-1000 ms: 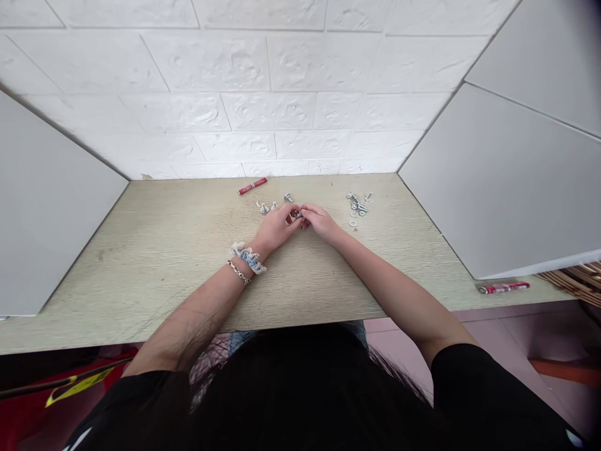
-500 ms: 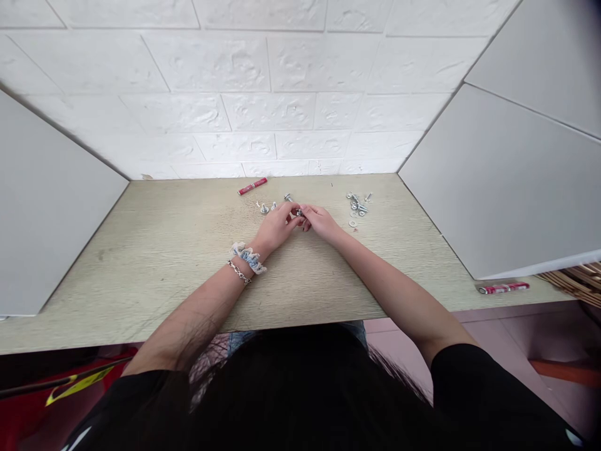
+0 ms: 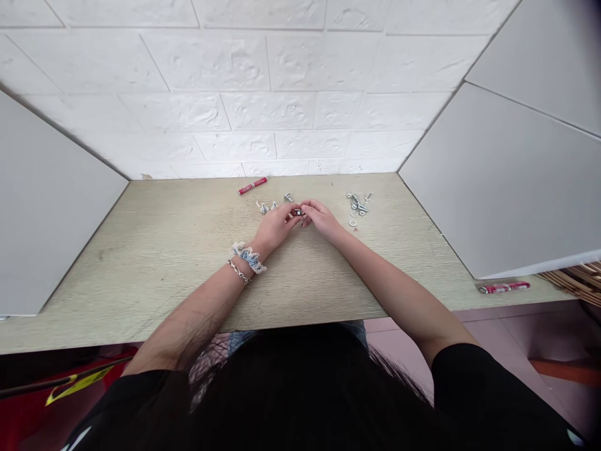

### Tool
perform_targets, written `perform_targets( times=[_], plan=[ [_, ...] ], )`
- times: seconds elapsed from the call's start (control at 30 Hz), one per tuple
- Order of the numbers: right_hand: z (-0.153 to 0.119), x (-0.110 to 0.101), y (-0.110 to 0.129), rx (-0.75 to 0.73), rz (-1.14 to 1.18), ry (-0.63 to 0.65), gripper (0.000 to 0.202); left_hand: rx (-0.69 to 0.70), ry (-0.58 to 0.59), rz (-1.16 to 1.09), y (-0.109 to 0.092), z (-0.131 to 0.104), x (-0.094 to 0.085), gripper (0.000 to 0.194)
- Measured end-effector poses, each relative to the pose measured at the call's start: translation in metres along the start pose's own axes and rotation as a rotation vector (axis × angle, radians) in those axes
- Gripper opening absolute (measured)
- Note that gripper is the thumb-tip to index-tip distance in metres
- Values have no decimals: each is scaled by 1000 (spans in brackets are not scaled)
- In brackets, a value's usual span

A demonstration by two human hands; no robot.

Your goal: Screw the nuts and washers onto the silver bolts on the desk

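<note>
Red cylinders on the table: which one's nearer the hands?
The red cylinder by the back wall, its middle here, beyond the left hand; the other cylinder lies far right, near the wickerwork.

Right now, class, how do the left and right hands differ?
The left hand has a ruffled scrunchie and chain bracelet at its wrist; the right hand has a bare wrist. The left hand angles rightward; the right hand angles leftward. Both have fingers at a small metal fastener.

Metal piece [image 3: 298, 213] half-hidden, wickerwork [image 3: 575, 275] cropped
</note>
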State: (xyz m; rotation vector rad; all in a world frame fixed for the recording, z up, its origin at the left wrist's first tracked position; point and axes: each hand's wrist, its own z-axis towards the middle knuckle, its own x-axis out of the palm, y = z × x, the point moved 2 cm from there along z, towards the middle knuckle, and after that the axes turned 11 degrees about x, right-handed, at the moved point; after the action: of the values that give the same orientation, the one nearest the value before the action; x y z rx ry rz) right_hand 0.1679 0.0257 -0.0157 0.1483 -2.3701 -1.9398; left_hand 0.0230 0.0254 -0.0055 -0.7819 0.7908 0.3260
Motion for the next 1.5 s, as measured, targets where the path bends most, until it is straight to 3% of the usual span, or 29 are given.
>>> perform_targets(
  times=[0.23,0.33,0.53,0.7,0.87,1.0,1.17,1.23,1.33,1.5],
  plan=[
    [-1,1,-6,-38,-99,56,44,7,-33,-17,-1,-1,-1,17],
    [0,1,-5,-30,-106,73,38,6,-37,-28,-1,-2,-1,15],
    [0,1,0,-8,3,53,4,7,-8,-29,-4,-2,-2,18],
    [-2,2,2,-33,9,48,5,16,-9,-39,-5,-1,-2,19],
    [-3,3,-1,-58,-98,61,28,24,-23,-28,-4,-1,-2,15],
    [-3,3,-1,-53,-102,88,25,26,-21,-31,-4,-2,-2,16],
    [0,1,-3,-27,-17,82,3,-1,15,-21,-7,-2,-3,20],
    [0,1,-3,-26,-1,67,10,-8,22,-21,-8,-2,-2,22],
    [-2,3,-2,-38,-10,51,5,-6,19,-29,-7,-2,-2,21],
    [-6,4,-2,-61,-117,35,24,-7,4,-38,-5,-1,-2,17]
  ],
)
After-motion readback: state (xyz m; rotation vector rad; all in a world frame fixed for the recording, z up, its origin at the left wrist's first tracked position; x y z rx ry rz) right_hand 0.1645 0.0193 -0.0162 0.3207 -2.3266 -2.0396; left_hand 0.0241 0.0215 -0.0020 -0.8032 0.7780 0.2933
